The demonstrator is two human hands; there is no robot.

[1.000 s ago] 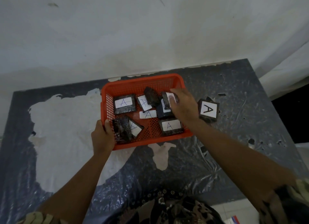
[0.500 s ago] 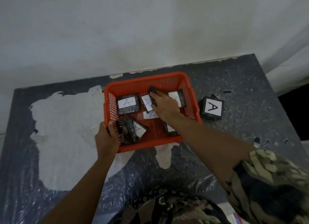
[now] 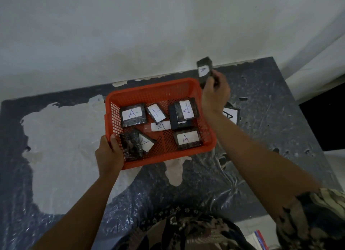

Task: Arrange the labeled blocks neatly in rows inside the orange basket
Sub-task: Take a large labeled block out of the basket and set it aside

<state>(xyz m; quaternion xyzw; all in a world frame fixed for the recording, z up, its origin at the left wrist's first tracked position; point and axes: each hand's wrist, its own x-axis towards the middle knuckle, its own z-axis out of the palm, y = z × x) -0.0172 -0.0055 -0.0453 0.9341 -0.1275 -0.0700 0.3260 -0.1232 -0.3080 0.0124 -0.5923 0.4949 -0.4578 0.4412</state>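
The orange basket (image 3: 155, 90) sits on the table and holds several dark blocks with white "A" labels, lying at mixed angles. One block (image 3: 133, 115) lies at the back left, another (image 3: 188, 139) at the front right. A loose white label (image 3: 161, 126) lies on the mesh floor. My left hand (image 3: 109, 154) grips the basket's front left corner. My right hand (image 3: 214, 93) is raised beyond the basket's back right corner and holds a labeled block (image 3: 205, 70) upright. Another labeled block (image 3: 230, 115) rests on the table to the right, partly hidden by my right wrist.
The table (image 3: 270, 137) is dark and covered with crinkled plastic, with a large pale worn patch (image 3: 61, 137) on the left. A white wall rises just behind the table's far edge. The table's right edge drops off near a dark gap.
My right hand has lifted a block out of the basket's middle and moved it up and to the right, past the back right corner. The left hand has kept its hold on the basket.
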